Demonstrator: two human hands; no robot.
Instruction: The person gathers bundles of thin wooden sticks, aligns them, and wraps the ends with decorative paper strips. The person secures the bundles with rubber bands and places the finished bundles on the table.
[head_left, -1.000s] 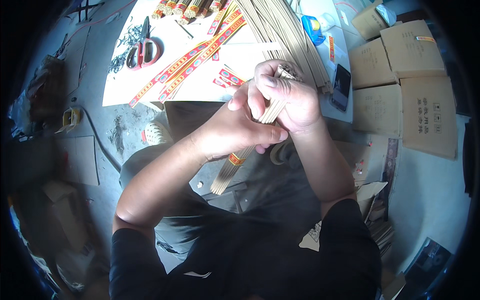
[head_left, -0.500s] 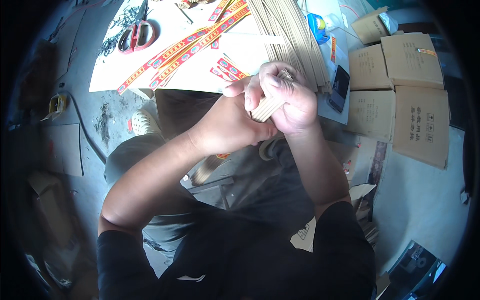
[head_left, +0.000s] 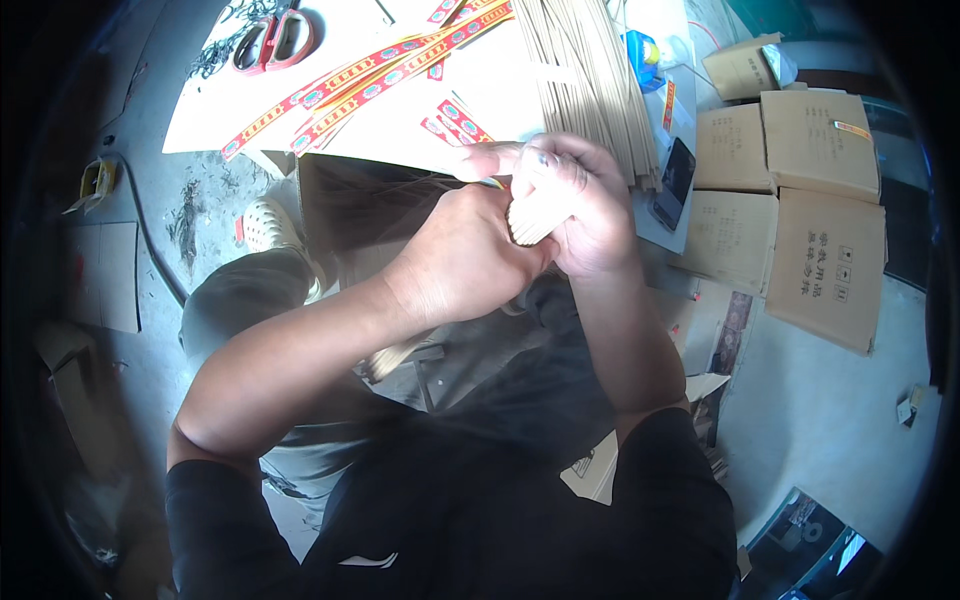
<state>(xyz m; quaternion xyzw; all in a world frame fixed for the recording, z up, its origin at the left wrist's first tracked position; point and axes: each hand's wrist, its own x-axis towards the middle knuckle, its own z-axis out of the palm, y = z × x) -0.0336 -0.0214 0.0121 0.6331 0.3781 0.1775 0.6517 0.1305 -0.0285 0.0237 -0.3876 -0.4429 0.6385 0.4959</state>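
Note:
Just beyond my lap, my two hands meet around a bundle of thin tan sticks [head_left: 536,218]. My right hand [head_left: 592,222] wraps the bundle from the right, its fingers curled over the top. My left hand [head_left: 455,255] is closed against the bundle's lower left side, its fingers mostly hidden. A small yellow and blue bit of strip [head_left: 493,183] shows between the hands. Below my left forearm, the end of a stick bundle [head_left: 393,360] sticks out; I cannot tell whether it belongs to the same bundle.
On the white table [head_left: 400,130] lie red and yellow printed strips [head_left: 375,75], red-handled scissors [head_left: 272,42], black bands [head_left: 215,50], long loose sticks [head_left: 585,90], a blue tape dispenser [head_left: 643,60] and a phone [head_left: 675,180]. Cardboard boxes [head_left: 825,265] stand at the right.
My right hand has turned over the bundle, and its stick ends now face me more. My left hand has closed up further. The view has shifted slightly.

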